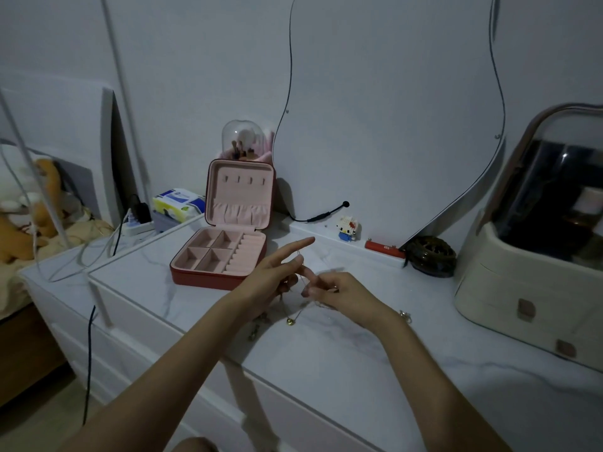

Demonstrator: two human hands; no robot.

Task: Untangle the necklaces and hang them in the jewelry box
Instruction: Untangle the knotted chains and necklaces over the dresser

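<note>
Thin gold necklaces (295, 313) hang tangled between my two hands just above the white marble dresser top (326, 360). A round gold pendant dangles lowest, and darker charms hang under my left hand. My left hand (277, 272) pinches a chain with the forefinger stretched out. My right hand (339, 290) pinches the chains from the right. The red jewelry box (225, 243) stands open behind my left hand, its pink lid upright with a row of hooks and no necklace on them.
A cream cosmetics case (535, 256) fills the right side. A dark round dish (430, 256), a red lighter (383, 249) and a small block figure (347, 228) line the back ledge by the mirror. A brush holder (243, 141), tissues (177, 202) and cables stand left.
</note>
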